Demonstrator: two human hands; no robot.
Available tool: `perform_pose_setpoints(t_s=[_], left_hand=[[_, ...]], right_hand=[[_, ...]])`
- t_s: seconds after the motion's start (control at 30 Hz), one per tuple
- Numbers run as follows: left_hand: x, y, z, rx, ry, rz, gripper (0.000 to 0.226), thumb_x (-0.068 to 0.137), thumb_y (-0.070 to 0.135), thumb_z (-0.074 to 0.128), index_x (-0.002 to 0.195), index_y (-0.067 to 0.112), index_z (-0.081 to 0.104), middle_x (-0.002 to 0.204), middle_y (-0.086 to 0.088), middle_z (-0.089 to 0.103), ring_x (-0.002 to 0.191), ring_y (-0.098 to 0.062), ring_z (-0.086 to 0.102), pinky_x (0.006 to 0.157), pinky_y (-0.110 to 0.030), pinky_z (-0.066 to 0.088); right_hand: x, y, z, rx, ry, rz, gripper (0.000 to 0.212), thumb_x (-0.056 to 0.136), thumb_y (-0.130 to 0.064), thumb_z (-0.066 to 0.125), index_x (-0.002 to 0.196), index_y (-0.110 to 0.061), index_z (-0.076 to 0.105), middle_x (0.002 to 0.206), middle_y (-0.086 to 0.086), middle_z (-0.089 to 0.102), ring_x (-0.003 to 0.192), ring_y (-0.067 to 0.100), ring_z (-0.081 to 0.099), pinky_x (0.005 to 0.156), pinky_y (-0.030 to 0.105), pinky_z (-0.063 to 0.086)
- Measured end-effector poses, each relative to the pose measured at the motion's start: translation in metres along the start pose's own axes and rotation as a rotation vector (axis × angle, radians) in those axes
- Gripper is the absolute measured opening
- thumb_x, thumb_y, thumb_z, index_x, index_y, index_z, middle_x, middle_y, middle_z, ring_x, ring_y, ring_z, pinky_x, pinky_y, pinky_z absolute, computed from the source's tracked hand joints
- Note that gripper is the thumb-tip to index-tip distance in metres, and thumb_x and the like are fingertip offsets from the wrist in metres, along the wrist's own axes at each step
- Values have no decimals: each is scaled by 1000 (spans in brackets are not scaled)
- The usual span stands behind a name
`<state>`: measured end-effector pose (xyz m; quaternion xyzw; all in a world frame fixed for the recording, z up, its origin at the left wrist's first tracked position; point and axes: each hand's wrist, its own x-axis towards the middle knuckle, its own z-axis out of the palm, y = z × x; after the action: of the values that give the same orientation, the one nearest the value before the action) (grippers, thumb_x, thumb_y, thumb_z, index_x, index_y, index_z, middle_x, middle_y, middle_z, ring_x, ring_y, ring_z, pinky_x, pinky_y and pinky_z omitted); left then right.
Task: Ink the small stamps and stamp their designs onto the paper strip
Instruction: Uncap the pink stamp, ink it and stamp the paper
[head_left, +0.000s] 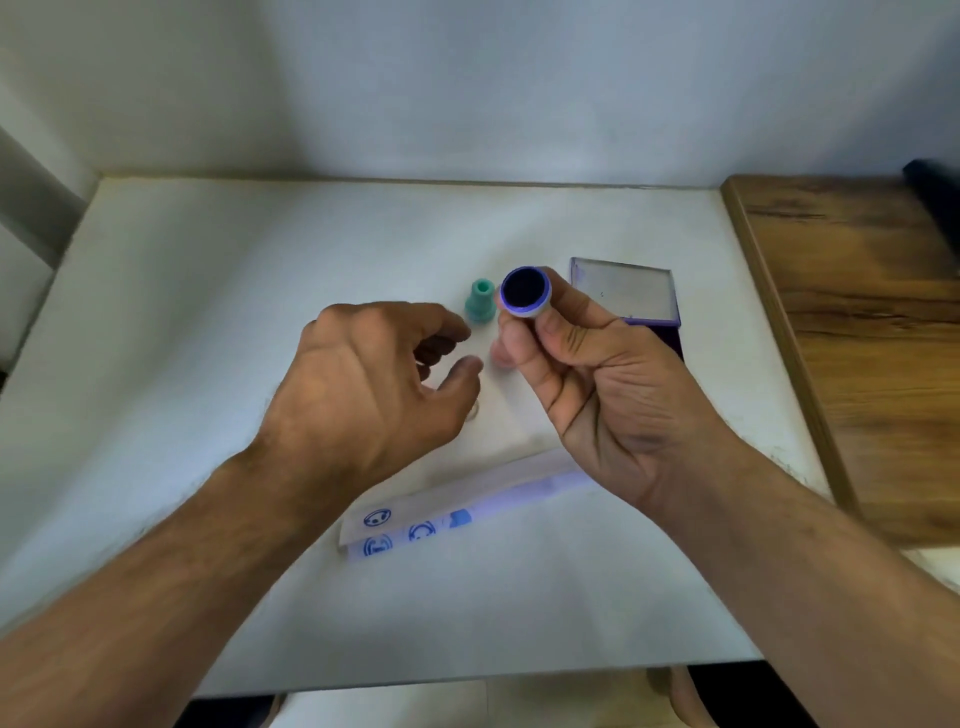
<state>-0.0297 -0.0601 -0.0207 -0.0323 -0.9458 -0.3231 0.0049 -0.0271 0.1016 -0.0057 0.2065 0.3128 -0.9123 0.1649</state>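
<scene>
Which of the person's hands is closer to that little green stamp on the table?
Left, narrowly. The left hand reaches with fingertips just beside the green stamp; the right hand holds a round inked stamp raised on its other side.

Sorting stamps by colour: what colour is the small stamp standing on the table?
Teal green stamp, seen clearly in the head view.

Left hand (374, 384) hovers palm down, fingers loosely curled; right hand (597, 384), palm toward the camera, pinches between thumb and fingers.
</scene>
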Motion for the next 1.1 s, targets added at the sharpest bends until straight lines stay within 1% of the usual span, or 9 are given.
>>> perform_pose_setpoints(t_s=[0.17, 0.3, 0.47, 0.53, 0.67, 0.8, 0.87, 1.0, 1.1], left_hand=[[-2, 17, 2, -126, 63, 73, 30, 79, 35, 59, 103, 27, 75, 80, 12, 75, 70, -3, 72, 74, -28, 60], [-4, 18, 6, -126, 51, 48, 24, 84, 31, 62, 103, 26, 75, 82, 12, 75, 72, -3, 72, 79, -30, 59], [-7, 22, 15, -124, 43, 107, 20, 86, 28, 64, 102, 27, 76, 89, 13, 76, 76, -2, 71, 81, -28, 59], [-10, 23, 20, -122, 34, 136, 21, 86, 25, 65, 104, 25, 76, 91, 11, 76, 77, -5, 71, 81, -31, 59], [-14, 25, 27, -71, 6, 210, 20, 87, 22, 67, 105, 21, 76, 90, 5, 77, 75, -12, 72, 78, -36, 60], [-14, 22, 30, -51, -9, 243, 20, 88, 23, 67, 105, 21, 76, 89, 5, 77, 74, -13, 72, 79, -36, 60], [-11, 21, 34, -45, -2, 251, 19, 88, 23, 67, 104, 20, 76, 86, 5, 77, 72, -13, 72, 76, -35, 60], [-6, 21, 36, -50, 39, 263, 17, 89, 24, 64, 100, 20, 77, 83, 6, 77, 67, -10, 71, 70, -31, 60], [-6, 18, 35, -56, 31, 256, 20, 89, 26, 63, 101, 21, 77, 84, 7, 77, 68, -11, 72, 71, -32, 60]], right_hand=[[-5, 1, -4, -19, -27, 17, 30, 73, 3, 59, 102, 6, 65, 98, 17, 73, 88, 22, 72, 71, 27, 60], [-6, -10, -9, -155, 123, -111, 13, 87, 2, 58, 95, 2, 67, 84, 12, 76, 81, 22, 74, 70, 28, 61], [-9, -38, -34, -1398, 509, -558, 20, 79, -23, 77, 98, -24, 74, 84, -12, 73, 74, 1, 69, 71, 16, 58], [-11, -43, -39, -1584, 525, -566, 21, 80, -28, 77, 100, -24, 74, 88, -10, 72, 71, -2, 63, 76, 17, 57], [-11, -45, -44, -1708, 496, -539, 24, 84, -23, 73, 107, -16, 74, 101, -3, 73, 75, 1, 57, 90, 22, 52], [-5, -46, -51, -1731, 458, -424, 18, 92, -12, 62, 105, -10, 73, 97, -2, 70, 70, 1, 53, 67, 2, 44], [3, -50, -56, -1723, 486, -416, 15, 92, -11, 60, 99, -8, 72, 94, 4, 73, 65, 4, 56, 55, 7, 44], [9, -58, -60, -1688, 512, -401, 19, 85, -18, 72, 104, -15, 73, 82, -3, 73, 72, 4, 65, 70, 14, 51], [17, -63, -58, -1668, 556, -330, 14, 81, -20, 77, 95, -17, 75, 65, -17, 63, 63, -1, 60, 66, 18, 51]])
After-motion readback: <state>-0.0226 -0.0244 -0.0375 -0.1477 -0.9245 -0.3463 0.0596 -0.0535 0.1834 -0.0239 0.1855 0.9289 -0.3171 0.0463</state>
